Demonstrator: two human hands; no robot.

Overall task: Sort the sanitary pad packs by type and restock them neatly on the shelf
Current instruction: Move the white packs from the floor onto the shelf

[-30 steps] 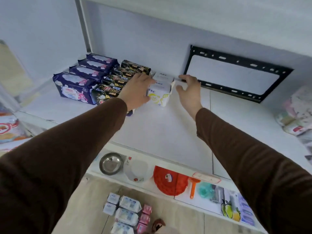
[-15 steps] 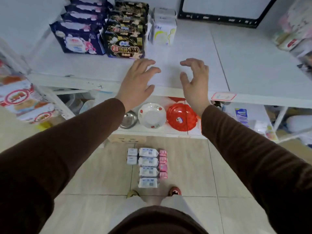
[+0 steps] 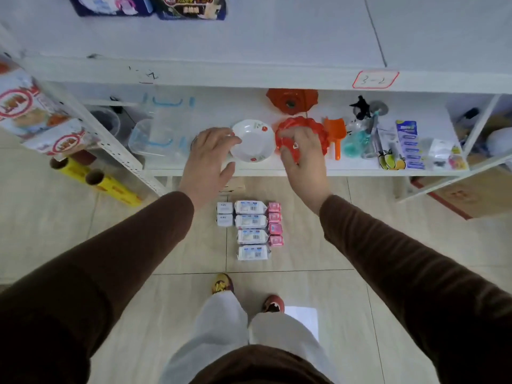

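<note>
Sanitary pad packs lie in three rows on the tiled floor: two small white packs (image 3: 224, 213), several larger white packs with barcodes (image 3: 251, 229) and several small pink packs (image 3: 274, 224). My left hand (image 3: 208, 162) and my right hand (image 3: 301, 159) hang in the air above them, fingers relaxed, holding nothing. On the white upper shelf (image 3: 277, 45) only the front edges of a purple pack (image 3: 110, 5) and a dark pack (image 3: 191, 6) show at the top of the view.
The lower shelf holds a white bowl (image 3: 253, 141), a red plastic dish (image 3: 302, 134), an orange scoop (image 3: 335, 134), clear containers (image 3: 155, 139) and small hanging goods. A label reading 3-2 (image 3: 374, 79) sits on the shelf edge. Yellow rolls (image 3: 110, 187) lie left; a cardboard box (image 3: 471, 194) right.
My hands left the white packs on the upper shelf and drew back and down. The view tilted from the shelf to the floor, bringing the packs on the floor to the centre.
</note>
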